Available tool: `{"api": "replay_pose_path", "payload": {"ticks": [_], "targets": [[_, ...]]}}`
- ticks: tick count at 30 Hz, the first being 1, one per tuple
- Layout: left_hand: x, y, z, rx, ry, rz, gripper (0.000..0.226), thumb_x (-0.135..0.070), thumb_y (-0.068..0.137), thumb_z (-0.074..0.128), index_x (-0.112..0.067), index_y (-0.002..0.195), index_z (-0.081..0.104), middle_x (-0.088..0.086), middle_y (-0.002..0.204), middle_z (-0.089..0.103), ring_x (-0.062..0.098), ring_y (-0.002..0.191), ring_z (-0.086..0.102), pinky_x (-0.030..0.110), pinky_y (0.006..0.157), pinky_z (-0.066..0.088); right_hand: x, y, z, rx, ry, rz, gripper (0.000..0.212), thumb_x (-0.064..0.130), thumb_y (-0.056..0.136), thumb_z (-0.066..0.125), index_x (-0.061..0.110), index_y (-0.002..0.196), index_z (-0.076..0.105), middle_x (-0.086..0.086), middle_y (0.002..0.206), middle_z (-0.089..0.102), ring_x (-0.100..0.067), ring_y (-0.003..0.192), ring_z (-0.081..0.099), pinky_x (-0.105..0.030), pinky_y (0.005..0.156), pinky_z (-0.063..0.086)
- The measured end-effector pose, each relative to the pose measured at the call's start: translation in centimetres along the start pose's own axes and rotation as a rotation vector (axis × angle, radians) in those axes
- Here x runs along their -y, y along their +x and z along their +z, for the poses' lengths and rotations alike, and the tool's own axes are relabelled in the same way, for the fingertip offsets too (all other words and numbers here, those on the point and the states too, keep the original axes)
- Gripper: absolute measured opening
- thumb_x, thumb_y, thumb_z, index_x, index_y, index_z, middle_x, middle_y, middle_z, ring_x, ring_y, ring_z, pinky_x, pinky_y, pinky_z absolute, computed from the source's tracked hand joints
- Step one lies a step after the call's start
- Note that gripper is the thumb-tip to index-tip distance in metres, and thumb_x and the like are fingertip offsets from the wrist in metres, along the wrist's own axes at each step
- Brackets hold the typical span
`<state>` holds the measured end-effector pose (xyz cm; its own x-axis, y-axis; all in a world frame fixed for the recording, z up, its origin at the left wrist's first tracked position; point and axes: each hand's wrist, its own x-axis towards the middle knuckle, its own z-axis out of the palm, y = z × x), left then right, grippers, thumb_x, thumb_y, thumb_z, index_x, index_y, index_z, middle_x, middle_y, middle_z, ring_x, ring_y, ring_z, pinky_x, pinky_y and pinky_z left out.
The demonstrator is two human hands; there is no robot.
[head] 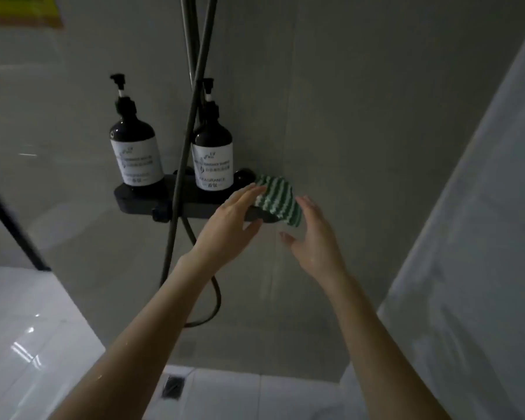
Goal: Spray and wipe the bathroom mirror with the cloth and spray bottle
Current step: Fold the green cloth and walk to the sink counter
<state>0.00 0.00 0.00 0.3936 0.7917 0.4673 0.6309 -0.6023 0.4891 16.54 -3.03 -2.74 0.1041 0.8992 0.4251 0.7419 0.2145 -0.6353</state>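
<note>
we reach both hands, left hand (pixel 229 218) and right hand (pixel 312 237), fingers straight, to the striped cloth (pixel 278 201) beside two dark pump bottles (pixel 213 157); contents unseen.

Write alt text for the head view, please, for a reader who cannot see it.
Both hands reach to a striped green cloth draped on the right end of a dark shower shelf: the left hand touches it with straight fingers, the right hand is open beside it. Two pump bottles stand on the shelf.

— What is blocking the way around the black shelf (pixel 140 197)?
— Two pump bottles (pixel 133 153) and the hose (pixel 182 165) are standing on its left part; bare wall is lying open right of it.
</note>
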Motion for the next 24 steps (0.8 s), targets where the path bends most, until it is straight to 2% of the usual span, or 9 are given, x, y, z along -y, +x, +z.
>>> {"api": "replay_pose_path", "payload": {"ticks": [3, 6, 9, 15, 19, 24], "targets": [[1.8, 2.6, 0.8, 0.026, 0.082, 0.065, 0.061, -0.021, 0.087, 0.061, -0.022, 0.141, 0.035, 0.001, 0.150, 0.030, 0.018, 0.136, 0.030, 0.033, 0.110, 0.029, -1.1, 2.5, 1.3, 0.023, -0.070, 0.000, 0.077, 0.023, 0.084, 0.071, 0.009, 0.147, 0.028, -0.007, 0.155, 0.024, -0.021, 0.143, 0.020, -0.048, 0.113, 0.023], [3.5, 4.2, 2.1, 0.111, 0.179, 0.145, 0.064, -0.027, 0.085, 0.064, -0.019, 0.141, 0.035, 0.004, 0.150, 0.031, 0.022, 0.139, 0.025, 0.044, 0.113, 0.026, -1.9, 3.8, 2.5, 0.098, -0.145, 0.011, 0.083, 0.029, 0.085, 0.068, 0.012, 0.149, 0.019, -0.003, 0.158, 0.015, -0.018, 0.145, 0.012, -0.046, 0.117, 0.014], [4.7, 5.2, 3.0, 0.127, 0.191, 0.197, 0.064, -0.030, 0.084, 0.064, -0.017, 0.140, 0.037, 0.006, 0.149, 0.032, 0.023, 0.140, 0.025, 0.050, 0.112, 0.027, -2.4, 4.4, 3.1, 0.118, -0.228, 0.017, 0.080, 0.025, 0.088, 0.065, 0.014, 0.150, 0.015, -0.001, 0.158, 0.010, -0.017, 0.146, 0.007, -0.042, 0.117, 0.007], [5.9, 6.1, 3.7, 0.070, 0.197, 0.236, 0.054, -0.026, 0.084, 0.065, -0.017, 0.135, 0.047, 0.004, 0.143, 0.043, 0.022, 0.136, 0.034, 0.039, 0.111, 0.027, -2.2, 5.3, 3.8, 0.099, -0.224, 0.011, 0.073, 0.017, 0.091, 0.060, 0.013, 0.150, 0.016, -0.002, 0.158, 0.012, -0.017, 0.146, 0.009, -0.040, 0.117, 0.005], [6.4, 5.9, 3.8, 0.019, 0.174, 0.256, 0.049, -0.023, 0.084, 0.065, -0.016, 0.131, 0.053, 0.003, 0.136, 0.051, 0.022, 0.131, 0.041, 0.036, 0.105, 0.037, -2.1, 5.5, 4.3, 0.090, -0.114, -0.005, 0.073, 0.008, 0.091, 0.059, 0.011, 0.150, 0.016, -0.006, 0.158, 0.012, -0.018, 0.145, 0.011, -0.045, 0.117, 0.016], [6.2, 5.1, 3.9, -0.065, 0.132, 0.267, 0.043, -0.012, 0.082, 0.066, -0.013, 0.124, 0.059, 0.005, 0.130, 0.057, 0.020, 0.127, 0.047, 0.034, 0.102, 0.041, -2.0, 5.0, 4.1, 0.083, -0.112, -0.010, 0.066, -0.006, 0.095, 0.044, 0.012, 0.151, 0.015, -0.005, 0.159, 0.009, -0.018, 0.146, 0.011, -0.039, 0.117, 0.020]]}}
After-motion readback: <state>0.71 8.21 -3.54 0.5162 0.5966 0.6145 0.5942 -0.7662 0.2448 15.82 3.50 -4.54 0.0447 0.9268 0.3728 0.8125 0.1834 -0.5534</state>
